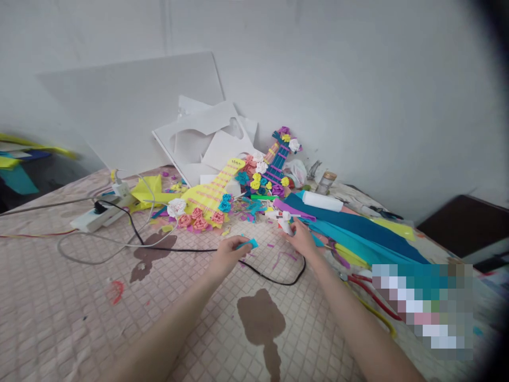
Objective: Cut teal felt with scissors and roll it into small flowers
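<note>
Between the fingers of my left hand point(228, 254) is a small piece of turquoise paper point(251, 243), above the checked tablecloth. My right hand point(302, 239) is wrapped round the handle of a white glue gun point(285, 223), its nozzle pointing left. A black cord point(274, 280) loops on the table below both hands. Just beyond them lies a yellow guitar-shaped cutout point(207, 193) with pink strips and coral, blue and white paper flowers. Behind it, a dark blue guitar shape point(277, 165) with purple strips and paper flowers leans against the wall.
A white power strip point(95, 212) with plugs and cables sits at the left. Long blue and teal crepe paper sheets point(353, 228) cover the right side, near red-handled scissors point(369, 297). White foam board offcuts point(199, 138) lean at the back. A glass jar point(326, 183) stands back right.
</note>
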Demonstrator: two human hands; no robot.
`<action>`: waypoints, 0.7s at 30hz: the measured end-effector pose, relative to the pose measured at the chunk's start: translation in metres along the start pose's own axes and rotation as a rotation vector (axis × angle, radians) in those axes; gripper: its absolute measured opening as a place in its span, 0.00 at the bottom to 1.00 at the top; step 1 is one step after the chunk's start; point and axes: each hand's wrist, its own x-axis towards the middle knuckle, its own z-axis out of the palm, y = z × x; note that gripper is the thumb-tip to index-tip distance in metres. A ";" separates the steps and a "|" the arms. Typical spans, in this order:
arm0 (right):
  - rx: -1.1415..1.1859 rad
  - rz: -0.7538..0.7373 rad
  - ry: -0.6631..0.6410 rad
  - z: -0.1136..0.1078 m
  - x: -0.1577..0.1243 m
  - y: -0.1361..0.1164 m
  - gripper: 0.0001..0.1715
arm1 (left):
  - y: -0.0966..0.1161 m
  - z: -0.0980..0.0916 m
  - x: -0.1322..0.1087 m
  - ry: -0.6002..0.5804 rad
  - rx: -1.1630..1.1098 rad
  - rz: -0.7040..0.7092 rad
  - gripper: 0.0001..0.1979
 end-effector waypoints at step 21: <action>0.940 -0.005 -0.363 0.009 -0.063 -0.078 0.14 | 0.004 0.007 -0.005 -0.055 0.229 -0.036 0.12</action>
